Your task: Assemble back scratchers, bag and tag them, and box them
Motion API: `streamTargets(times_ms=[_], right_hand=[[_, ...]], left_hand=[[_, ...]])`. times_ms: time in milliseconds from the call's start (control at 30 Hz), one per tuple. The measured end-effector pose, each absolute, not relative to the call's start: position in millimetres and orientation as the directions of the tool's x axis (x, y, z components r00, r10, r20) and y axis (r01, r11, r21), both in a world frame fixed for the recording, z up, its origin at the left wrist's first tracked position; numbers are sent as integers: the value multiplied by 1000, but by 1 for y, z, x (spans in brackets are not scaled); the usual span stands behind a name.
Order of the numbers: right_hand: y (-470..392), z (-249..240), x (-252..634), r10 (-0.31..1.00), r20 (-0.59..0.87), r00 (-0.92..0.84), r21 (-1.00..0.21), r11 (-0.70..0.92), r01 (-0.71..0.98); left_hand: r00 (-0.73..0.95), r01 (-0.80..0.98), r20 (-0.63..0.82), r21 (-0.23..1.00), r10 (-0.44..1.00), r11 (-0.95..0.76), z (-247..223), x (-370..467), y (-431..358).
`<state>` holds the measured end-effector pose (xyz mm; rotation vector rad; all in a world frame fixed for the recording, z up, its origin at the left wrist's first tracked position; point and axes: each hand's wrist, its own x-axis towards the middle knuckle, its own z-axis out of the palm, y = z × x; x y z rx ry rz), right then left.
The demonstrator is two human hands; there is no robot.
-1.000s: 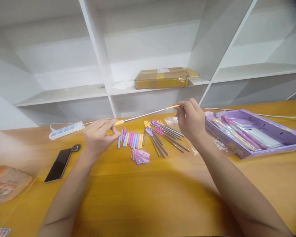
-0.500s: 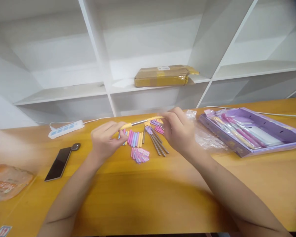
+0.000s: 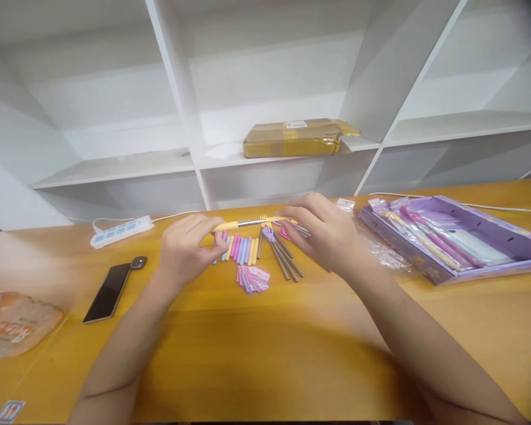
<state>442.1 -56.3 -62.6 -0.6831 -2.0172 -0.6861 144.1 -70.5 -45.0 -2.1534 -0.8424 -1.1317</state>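
In the middle, a yellow back scratcher (image 3: 250,222) with a short metal rod is held level above the table between both hands. My left hand (image 3: 189,248) is closed around its yellow handle end. My right hand (image 3: 321,230) closes on its yellow head, which the fingers partly hide. Below lie coloured handle tubes (image 3: 243,251) in pink, blue and yellow, set side by side. Beside them are metal rods (image 3: 283,257) with purple, pink and yellow claw-like heads, partly behind my right hand. A fanned pile of small pink-purple cards (image 3: 252,278) lies nearer me.
At right stands a purple open box (image 3: 442,277) holding bagged back scratchers (image 3: 433,236), with clear plastic bags (image 3: 387,254) beside it. At left are a power strip (image 3: 121,231), a phone (image 3: 107,293), a small black object (image 3: 138,262) and an orange-printed plastic package (image 3: 20,327). A taped carton (image 3: 296,139) sits on the shelf.
My right hand has shifted slightly, its fingers now lying further along the yellow head. The left hand keeps its grip on the handle. The view has moved a little.
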Motion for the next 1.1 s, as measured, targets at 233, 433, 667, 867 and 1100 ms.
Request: streamTargets(times_ms=[233, 433, 667, 867, 1100], right_hand=[[-56, -63, 439, 142, 862, -486, 261, 698, 667], [-57, -65, 435, 141, 860, -491, 253, 718, 649], [-62, -65, 433, 142, 857, -496, 246, 734, 634], [-62, -64, 431, 133, 851, -508, 270, 720, 640], [-60, -67, 428, 160, 870, -467, 226, 711, 666]], left_hand=[[539, 780, 806, -367, 246, -507, -42, 141, -69], [622, 741, 729, -432, 284, -515, -40, 142, -76], [651, 694, 697, -388, 300, -606, -44, 143, -77], [648, 707, 702, -412, 294, -575, -44, 144, -76], [673, 696, 670, -433, 312, -572, -45, 149, -75]])
